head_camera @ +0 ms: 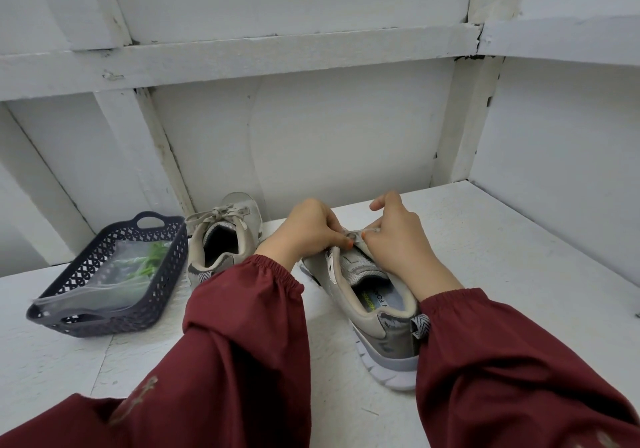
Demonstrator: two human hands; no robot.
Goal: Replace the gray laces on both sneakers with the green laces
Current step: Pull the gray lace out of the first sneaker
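A gray sneaker (377, 312) lies in front of me on the white table, heel toward me. My left hand (308, 229) and my right hand (398, 236) meet over its tongue, and each pinches the gray lace (360, 233) at the knot. A second gray sneaker (221, 243) stands to the left by the wall, its gray lace (225, 213) tied in a bow. The green laces (152, 260) lie inside a clear plastic bag in a dark basket (114, 316) at the left.
The white table (502, 260) is boxed in by a white panelled wall behind and a white side wall on the right. The clear bag (104, 281) overhangs the basket's near rim. My dark red sleeves cover the table's near edge.
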